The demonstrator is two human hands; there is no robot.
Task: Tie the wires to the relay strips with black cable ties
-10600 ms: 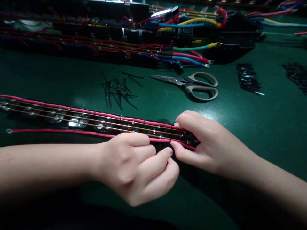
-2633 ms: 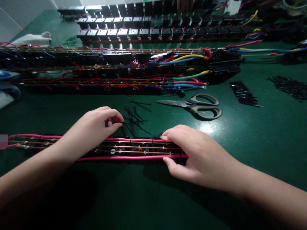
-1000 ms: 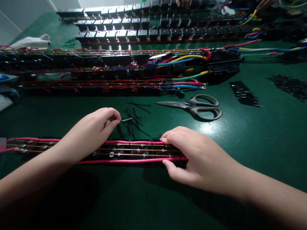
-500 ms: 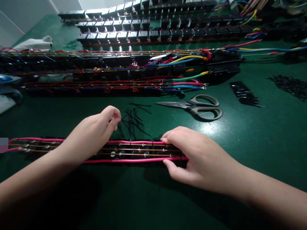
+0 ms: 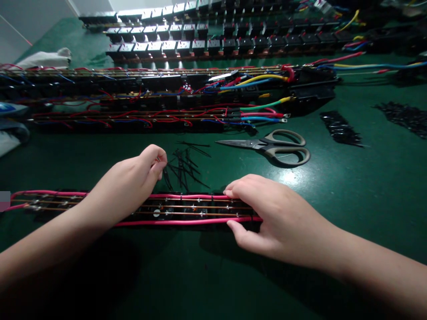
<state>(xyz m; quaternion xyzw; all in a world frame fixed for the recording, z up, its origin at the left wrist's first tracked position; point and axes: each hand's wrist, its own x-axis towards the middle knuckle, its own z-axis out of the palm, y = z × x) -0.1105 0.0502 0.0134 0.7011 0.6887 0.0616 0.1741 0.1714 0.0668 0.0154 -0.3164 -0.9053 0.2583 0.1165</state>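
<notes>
Two hands (image 5: 133, 177) (image 5: 271, 211), part-hidden strip (image 5: 187, 207), left pinch unclear

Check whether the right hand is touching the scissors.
Apart. The head view plainly shows green tabletop between the right hand and the scissors lying beyond it.

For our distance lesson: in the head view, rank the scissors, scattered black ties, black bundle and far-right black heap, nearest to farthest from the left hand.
1. Scattered black ties: just right of the left hand.
2. Scissors: right of the ties.
3. Black bundle: right of the scissors.
4. Black heap: near the right edge.
</notes>
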